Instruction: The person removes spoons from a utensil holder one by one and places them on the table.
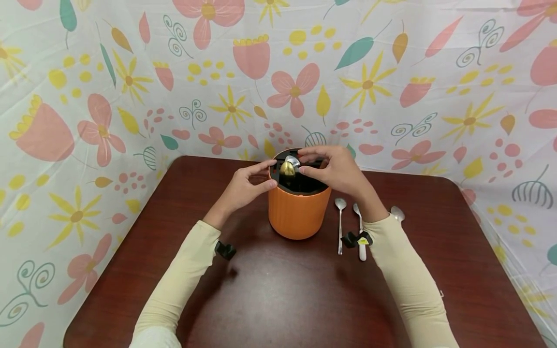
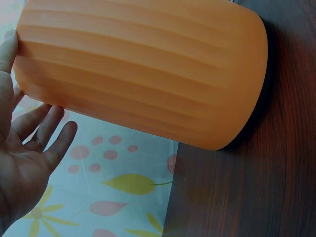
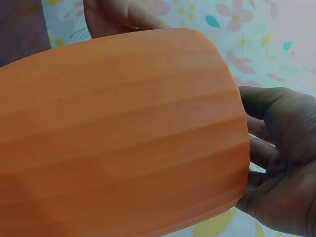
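- The orange container (image 1: 300,212) stands upright on the desk (image 1: 278,295), with a black insert (image 1: 300,184) at its open top.
- The left hand (image 1: 248,186) is at the left side of the container's rim, loosely open, thumb and forefinger set apart and touching the edge; in the left wrist view its other fingers are spread beside the ribbed wall.
- The right hand (image 1: 337,169) reaches over the container's top from the right, its fingers relaxed and gently bent, with a clear gap between thumb and forefinger.
- A gold-coloured rounded piece (image 1: 287,168) and a silver rounded piece (image 1: 292,160) show inside the container's top, side by side. The right thumb tip is just beside them; whether it touches either cannot be told.
- Right of the container, nearest to it, lies a silver spoon (image 1: 340,224), handle toward the person.
- Farther right of the container lies a utensil with a pale handle (image 1: 362,251), partly hidden by a wrist strap.
- Beyond that, farthest right of the container, a spoon head (image 1: 397,213) shows past the right sleeve (image 1: 404,275).
- Behind the container hangs a flower-patterned cloth (image 1: 278,87).
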Available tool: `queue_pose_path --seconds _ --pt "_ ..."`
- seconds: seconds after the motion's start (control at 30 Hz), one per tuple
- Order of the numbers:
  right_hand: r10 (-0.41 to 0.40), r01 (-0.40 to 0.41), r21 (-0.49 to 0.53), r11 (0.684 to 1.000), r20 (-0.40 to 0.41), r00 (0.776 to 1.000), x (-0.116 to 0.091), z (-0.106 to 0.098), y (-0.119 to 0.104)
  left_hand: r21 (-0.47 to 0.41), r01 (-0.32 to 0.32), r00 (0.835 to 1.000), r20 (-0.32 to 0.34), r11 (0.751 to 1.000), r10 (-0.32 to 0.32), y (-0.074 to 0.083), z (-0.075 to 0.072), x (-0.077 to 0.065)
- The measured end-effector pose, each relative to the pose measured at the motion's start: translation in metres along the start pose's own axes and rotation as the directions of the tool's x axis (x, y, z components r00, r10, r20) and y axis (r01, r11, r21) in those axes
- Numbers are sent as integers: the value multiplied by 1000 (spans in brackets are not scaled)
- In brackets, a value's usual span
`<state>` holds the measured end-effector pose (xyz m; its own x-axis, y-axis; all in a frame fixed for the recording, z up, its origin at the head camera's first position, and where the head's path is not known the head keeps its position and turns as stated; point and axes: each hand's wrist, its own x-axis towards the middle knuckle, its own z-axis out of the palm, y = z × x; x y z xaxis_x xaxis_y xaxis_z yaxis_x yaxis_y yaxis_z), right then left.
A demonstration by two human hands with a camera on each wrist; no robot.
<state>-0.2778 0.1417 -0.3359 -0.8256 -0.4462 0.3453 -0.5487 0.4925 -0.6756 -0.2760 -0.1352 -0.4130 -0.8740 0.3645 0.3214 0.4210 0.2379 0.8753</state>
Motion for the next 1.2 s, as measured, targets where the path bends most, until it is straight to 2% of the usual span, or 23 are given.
queue_pose_path --seconds 0.17,0.4,0.73,0.97,1.2 --pt "11 -11 -7 1000 18 1000 1 1 1 -5 -5 1000 0 1000 5 -1 0 0" --pt "-22 24 -58 998 39 999 4 4 0 4 -8 1000 -3 1000 8 0 0 0" --pt "-44 51 -113 992 66 997 6 6 0 -23 19 1000 3 1000 -19 1 1 0" --pt "-45 52 -141 989 50 998 3 3 2 -11 -10 1000 -3 1000 10 -2 0 0" --pt "-95 98 -179 979 27 995 0 -1 7 -18 -10 1000 -2 1000 10 -2 0 1"
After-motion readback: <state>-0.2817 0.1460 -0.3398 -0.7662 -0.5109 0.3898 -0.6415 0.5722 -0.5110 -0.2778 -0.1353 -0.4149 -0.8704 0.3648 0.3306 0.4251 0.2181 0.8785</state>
